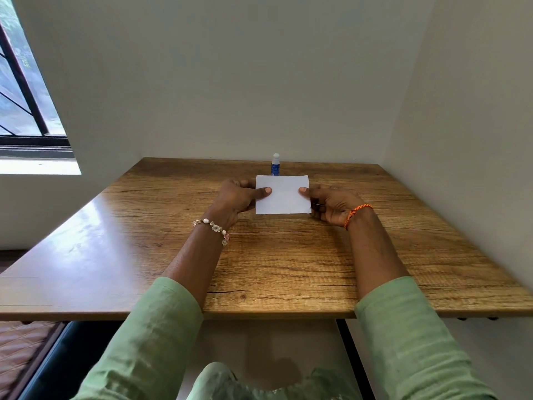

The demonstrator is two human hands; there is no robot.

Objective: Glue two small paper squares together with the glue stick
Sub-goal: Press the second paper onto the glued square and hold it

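Note:
A white paper square [284, 196] is held up above the middle of the wooden table [144, 241], facing me. My left hand [240, 199] pinches its left edge, thumb on the front. My right hand [331, 204] pinches its right edge the same way. Whether one sheet or two lie together I cannot tell. A blue glue stick [275, 165] with a white cap stands upright just behind the paper, near the table's far edge; its base is hidden by the paper.
Walls close off the table at the back and on the right. A barred window [26, 105] is at the left. Green sleeves cover both forearms over the table's near edge.

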